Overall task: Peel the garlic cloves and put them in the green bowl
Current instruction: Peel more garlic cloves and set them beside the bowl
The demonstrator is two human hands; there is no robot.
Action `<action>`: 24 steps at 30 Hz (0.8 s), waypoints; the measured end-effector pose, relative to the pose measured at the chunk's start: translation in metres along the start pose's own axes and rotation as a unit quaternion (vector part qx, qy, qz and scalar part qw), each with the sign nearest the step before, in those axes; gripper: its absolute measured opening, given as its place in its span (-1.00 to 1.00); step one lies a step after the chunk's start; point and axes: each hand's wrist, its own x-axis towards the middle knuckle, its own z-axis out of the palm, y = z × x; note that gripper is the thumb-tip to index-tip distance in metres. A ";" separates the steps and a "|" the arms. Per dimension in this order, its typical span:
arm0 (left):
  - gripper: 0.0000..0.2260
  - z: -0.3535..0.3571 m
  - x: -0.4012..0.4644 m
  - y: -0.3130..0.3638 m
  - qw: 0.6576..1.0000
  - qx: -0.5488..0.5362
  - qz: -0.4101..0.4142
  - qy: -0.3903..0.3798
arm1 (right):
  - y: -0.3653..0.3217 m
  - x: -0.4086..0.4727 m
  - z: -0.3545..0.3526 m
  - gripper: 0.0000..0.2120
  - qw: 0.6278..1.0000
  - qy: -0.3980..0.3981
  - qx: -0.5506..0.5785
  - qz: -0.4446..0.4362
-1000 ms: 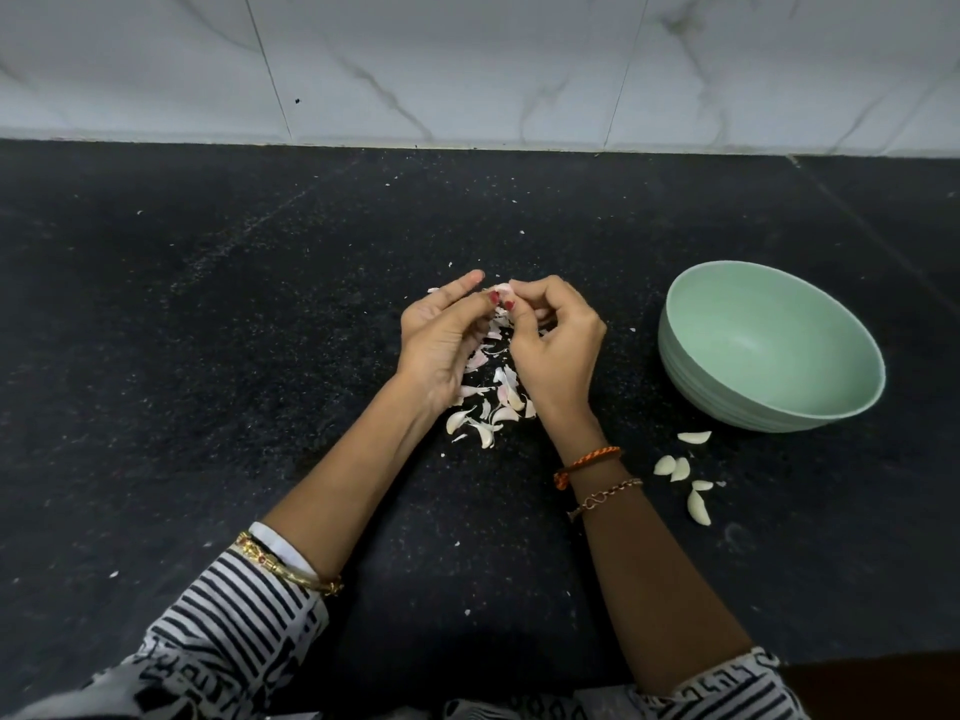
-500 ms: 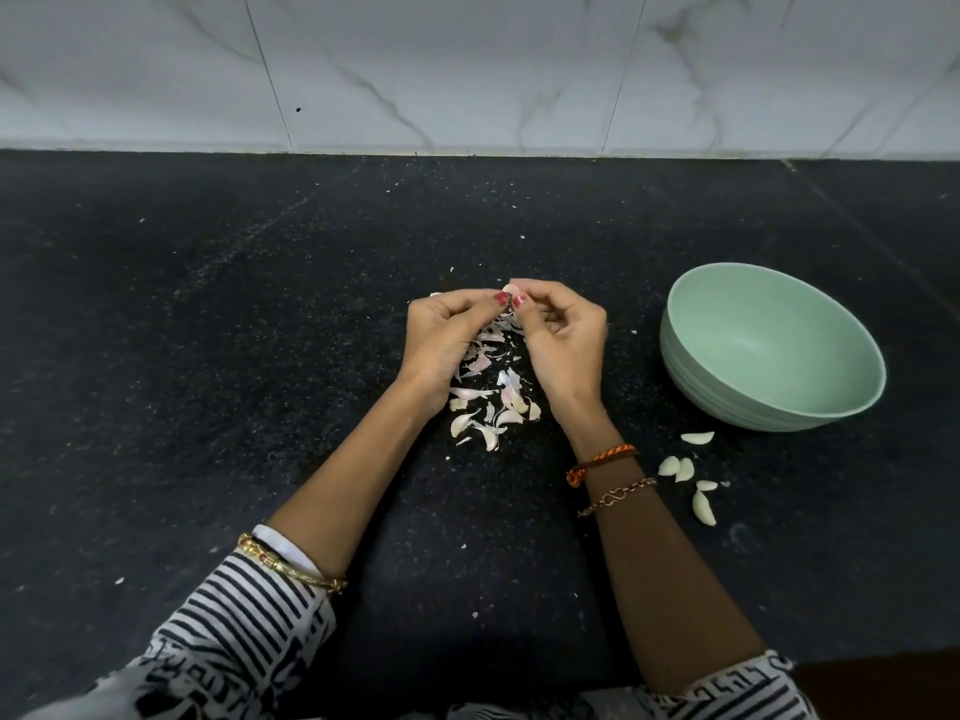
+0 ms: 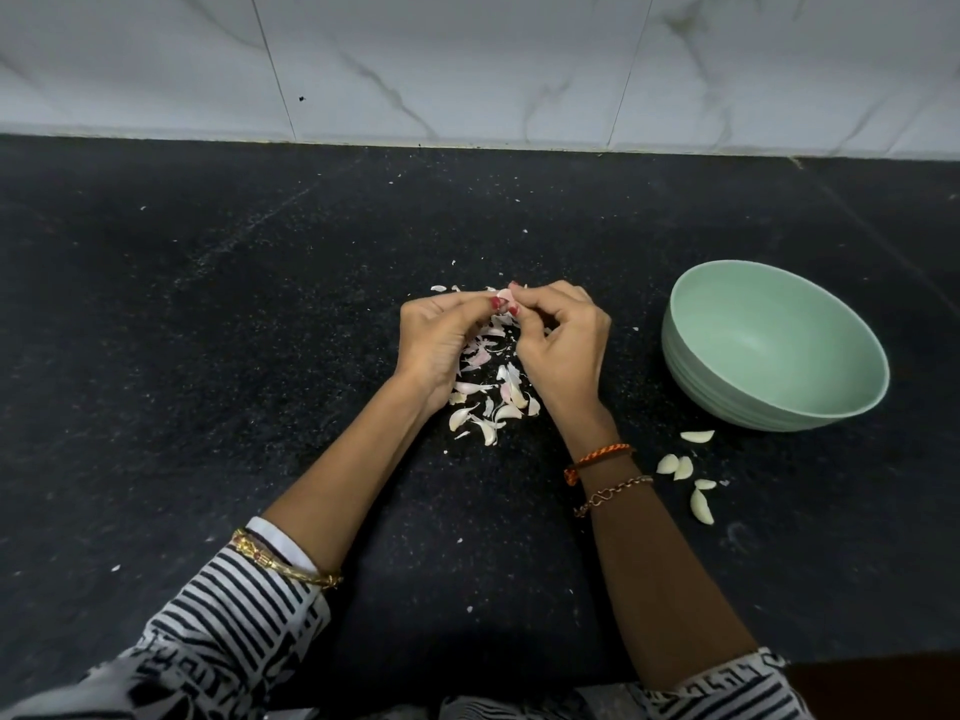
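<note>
Both hands met over the black granite countertop (image 3: 208, 356). Left hand (image 3: 441, 340) and right hand (image 3: 563, 350) were together, fingertips pinched on one garlic clove (image 3: 506, 296) between them, pale pink skin showing at the top. Red-painted nails visible at the pinch. Loose garlic skins (image 3: 491, 402) lay piled on the counter right under and between the wrists. Green bowl (image 3: 779, 402) sat to the right, well apart from the hands, tilted toward camera, inside looked bare. Five peeled cloves (image 3: 685, 467) lay on the counter just in front of the bowl, near the right forearm, not in it. Orange thread band (image 3: 597, 454) and chain bracelet (image 3: 613, 493) on right wrist; gold bangle (image 3: 285, 563) on left forearm by striped sleeve (image 3: 223, 615).
</note>
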 end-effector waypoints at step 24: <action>-0.77 0.006 -0.005 0.003 0.998 0.056 0.011 0.015 | -0.019 0.014 -0.014 -0.82 0.823 -0.064 0.431 0.364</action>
